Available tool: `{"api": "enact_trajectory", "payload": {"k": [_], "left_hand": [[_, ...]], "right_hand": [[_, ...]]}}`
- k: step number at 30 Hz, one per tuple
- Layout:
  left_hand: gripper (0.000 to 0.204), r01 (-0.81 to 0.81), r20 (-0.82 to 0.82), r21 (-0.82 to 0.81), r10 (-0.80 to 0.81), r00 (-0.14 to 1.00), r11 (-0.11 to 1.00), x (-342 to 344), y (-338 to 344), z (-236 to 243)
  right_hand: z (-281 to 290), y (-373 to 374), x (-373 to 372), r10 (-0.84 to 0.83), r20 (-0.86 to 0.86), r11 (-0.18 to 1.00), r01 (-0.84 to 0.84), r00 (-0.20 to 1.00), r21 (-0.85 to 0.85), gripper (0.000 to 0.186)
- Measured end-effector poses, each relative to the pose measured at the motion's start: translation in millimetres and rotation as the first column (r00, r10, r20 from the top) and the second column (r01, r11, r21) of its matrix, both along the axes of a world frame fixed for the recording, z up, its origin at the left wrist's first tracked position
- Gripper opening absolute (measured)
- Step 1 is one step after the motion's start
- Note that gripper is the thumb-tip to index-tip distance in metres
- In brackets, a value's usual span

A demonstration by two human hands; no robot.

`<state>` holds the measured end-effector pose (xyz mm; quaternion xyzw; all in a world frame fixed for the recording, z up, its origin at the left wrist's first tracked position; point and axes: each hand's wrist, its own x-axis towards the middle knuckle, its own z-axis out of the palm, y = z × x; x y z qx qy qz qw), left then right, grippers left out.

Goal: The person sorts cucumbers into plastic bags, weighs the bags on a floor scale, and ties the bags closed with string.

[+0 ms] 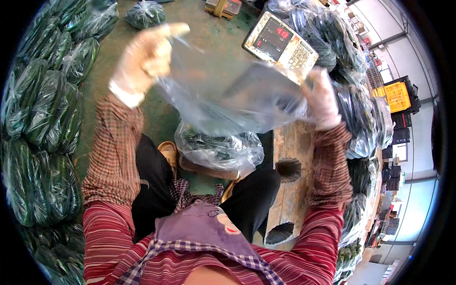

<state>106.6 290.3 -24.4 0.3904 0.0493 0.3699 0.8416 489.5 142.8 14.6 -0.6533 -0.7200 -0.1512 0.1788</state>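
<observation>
A clear plastic bag (223, 99) is spread between my two raised, gloved hands, its middle smeared by motion. My left hand (145, 59) grips its left side, with one finger stretched out and the others curled. At the bag's right side, my right hand (323, 97) is closed on the film; its fingertips are partly blurred. Below the spread plastic, between my knees, sits a filled clear bag (218, 149) with dark green contents. A digital scale (280, 42) with a red lit display lies beyond the plastic, left of my right hand.
Bagged long green vegetables, seemingly cucumbers (52, 109), are piled along the left. More filled bags (354, 118) line the right side. Beside my right leg is a wooden board (297, 142) with dark ribbed openings. A small filled bag (145, 15) lies on the green floor (107, 57).
</observation>
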Motion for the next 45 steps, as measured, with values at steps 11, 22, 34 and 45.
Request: {"api": "enact_trajectory", "payload": {"k": [11,22,34,45], "left_hand": [[0.036,-0.407,-0.328,0.546,0.633,0.701,0.733,-211.0,22.2,58.8],[0.04,-0.684,-0.624,0.52,0.774,0.106,0.512,-298.3,-37.9,-169.9],[0.026,-0.382,-0.428,0.509,0.612,0.665,0.771,-57.0,-85.4,-107.9],[0.012,0.19,-0.538,0.564,0.183,0.823,0.803,129.5,-182.1,-59.1]], "right_hand": [[37.1,88.7,-165.7,0.086,-0.843,0.734,-0.606,0.531,-0.307,0.036],[-57.0,-76.2,-213.2,0.021,-0.859,0.944,-0.294,0.511,-0.152,0.043],[-139.2,-449.1,-141.3,0.353,-0.931,0.289,0.957,-0.094,0.013,0.016],[-66.6,-303.5,-74.0,0.261,-0.962,0.889,0.408,-0.077,0.209,0.023]]}}
